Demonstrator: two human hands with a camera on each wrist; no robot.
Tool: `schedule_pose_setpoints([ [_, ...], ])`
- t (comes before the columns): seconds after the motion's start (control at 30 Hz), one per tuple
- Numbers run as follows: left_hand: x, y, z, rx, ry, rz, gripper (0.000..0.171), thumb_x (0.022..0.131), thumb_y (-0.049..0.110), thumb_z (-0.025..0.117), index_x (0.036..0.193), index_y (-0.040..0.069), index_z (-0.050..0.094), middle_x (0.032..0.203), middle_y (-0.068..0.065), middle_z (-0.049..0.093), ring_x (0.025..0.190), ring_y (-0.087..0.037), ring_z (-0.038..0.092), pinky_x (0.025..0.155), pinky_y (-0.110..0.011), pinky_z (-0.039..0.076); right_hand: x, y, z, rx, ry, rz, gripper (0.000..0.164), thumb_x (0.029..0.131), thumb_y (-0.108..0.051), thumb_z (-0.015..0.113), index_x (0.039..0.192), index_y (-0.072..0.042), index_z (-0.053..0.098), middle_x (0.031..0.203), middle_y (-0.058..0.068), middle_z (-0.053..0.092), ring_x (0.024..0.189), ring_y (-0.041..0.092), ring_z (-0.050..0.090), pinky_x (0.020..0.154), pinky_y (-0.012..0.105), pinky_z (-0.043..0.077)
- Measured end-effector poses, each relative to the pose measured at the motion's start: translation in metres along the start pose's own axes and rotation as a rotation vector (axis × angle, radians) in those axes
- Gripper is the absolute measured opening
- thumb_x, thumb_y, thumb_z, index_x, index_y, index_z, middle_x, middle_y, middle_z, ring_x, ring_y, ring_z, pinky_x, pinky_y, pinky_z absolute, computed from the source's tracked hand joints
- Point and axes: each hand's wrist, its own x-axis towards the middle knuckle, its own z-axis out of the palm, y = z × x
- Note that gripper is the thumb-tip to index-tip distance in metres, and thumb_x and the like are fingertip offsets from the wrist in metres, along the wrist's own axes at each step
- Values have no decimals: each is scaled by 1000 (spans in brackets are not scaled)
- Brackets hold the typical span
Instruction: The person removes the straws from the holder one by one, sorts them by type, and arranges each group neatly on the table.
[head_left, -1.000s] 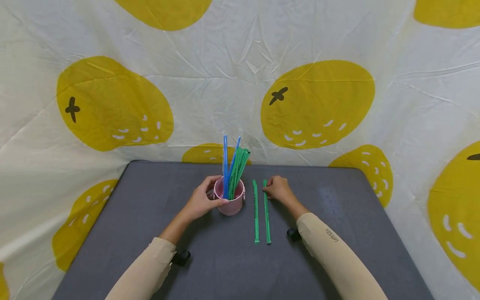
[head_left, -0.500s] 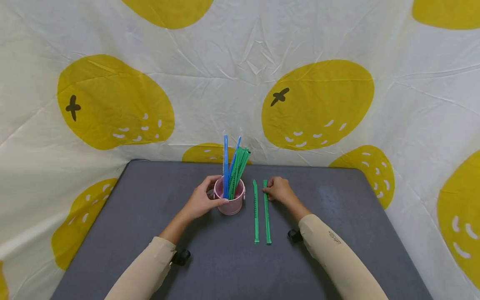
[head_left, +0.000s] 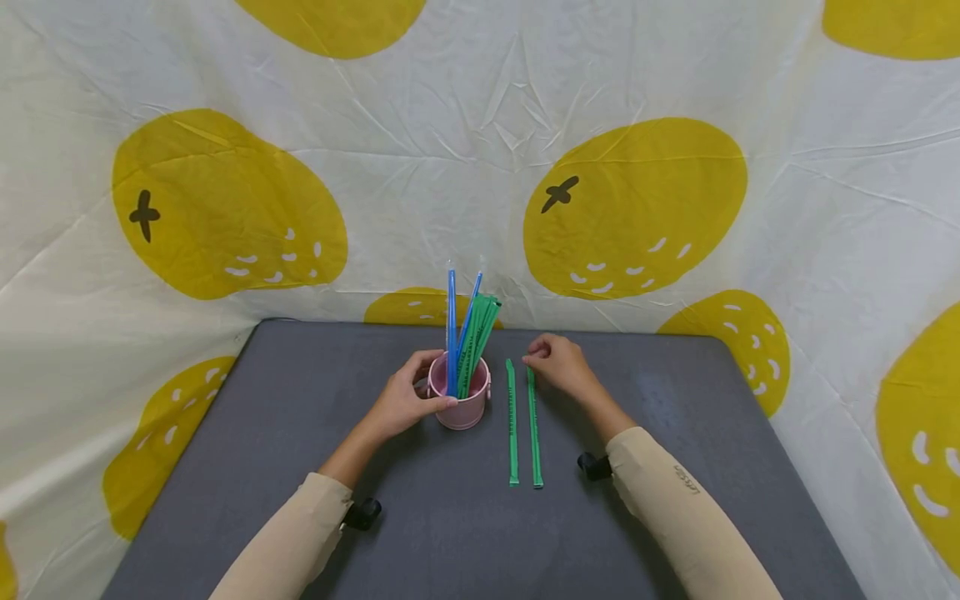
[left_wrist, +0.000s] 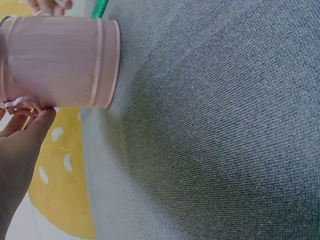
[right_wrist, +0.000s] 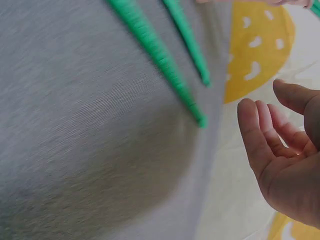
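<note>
My left hand (head_left: 405, 398) grips the side of a small pink bucket (head_left: 462, 413), thumb at the front of the rim. The left wrist view shows the thumb by the bucket's handle joint. Inside the bucket stand blue straws (head_left: 452, 321) in clear sleeves and several green wrapped straws (head_left: 477, 340). Two more green straws lie side by side on the table: a left one (head_left: 512, 429) and a right one (head_left: 535, 437). My right hand (head_left: 562, 365) is just above the far end of the right straw. In the right wrist view its fingers (right_wrist: 252, 135) are loosely bent and apart from the straws, holding nothing.
A dark grey table (head_left: 285, 433) carries everything. Close behind its far edge hangs a white cloth (head_left: 420, 200) with yellow fruit prints. Each wrist has a small black camera (head_left: 363, 514) strapped on.
My right hand has let go of the right green straw and lifted slightly away from its far end. The straw stays on the table. My left hand and the bucket have not moved.
</note>
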Motion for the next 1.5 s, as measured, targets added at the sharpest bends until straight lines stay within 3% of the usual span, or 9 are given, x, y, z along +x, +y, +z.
schedule_pose_setpoints([
  [0.27,-1,1,0,-6,0,2,77,86,13,85,150,6,43,148,-21,53,139,-43,52,112,-62,44,2,-31,-3,143,-7,-156,30,97,-22,74,119,-2,69,109,14,75,97,27,72,80,32,59],
  [0.5,-1,2,1,-8,-5,7,77,87,12,84,151,4,42,148,-22,53,138,-44,51,112,-62,44,2,-53,2,355,1,-184,34,97,-13,73,124,5,64,115,22,72,98,30,72,77,26,61],
  [0.6,-1,1,1,-5,-1,5,76,87,12,84,151,5,43,148,-21,53,138,-43,52,112,-61,45,3,-59,7,408,16,-187,34,97,-12,73,125,6,63,115,23,71,95,26,73,76,25,62],
  [0.77,-1,0,0,5,1,6,76,87,11,84,151,7,42,147,-21,54,137,-43,53,111,-60,46,7,-69,16,432,76,-175,31,96,-13,75,119,3,62,107,21,70,88,22,72,77,31,63],
  [0.97,-2,-1,1,3,-6,5,76,87,11,83,151,7,42,147,-21,54,137,-43,53,111,-60,46,10,-74,23,420,120,-191,25,97,-14,74,110,2,60,101,20,69,93,43,72,77,41,64],
  [1.07,-2,-2,1,6,-4,7,76,87,11,84,151,7,42,147,-21,54,137,-43,53,111,-60,46,11,-75,25,458,127,-194,24,97,-12,73,109,3,59,100,21,68,91,44,72,77,44,64],
  [1.27,-4,-2,1,2,-3,14,77,86,11,84,151,6,43,146,-21,54,137,-44,53,111,-61,45,8,-79,23,524,141,-182,24,97,-8,72,111,3,57,100,18,66,81,21,72,74,34,65],
  [1.5,-4,-4,1,-4,-13,26,77,86,12,84,150,5,43,147,-22,54,138,-44,52,111,-60,45,4,-90,6,553,159,-210,24,98,-6,70,114,6,57,102,20,65,92,43,70,73,27,63],
])
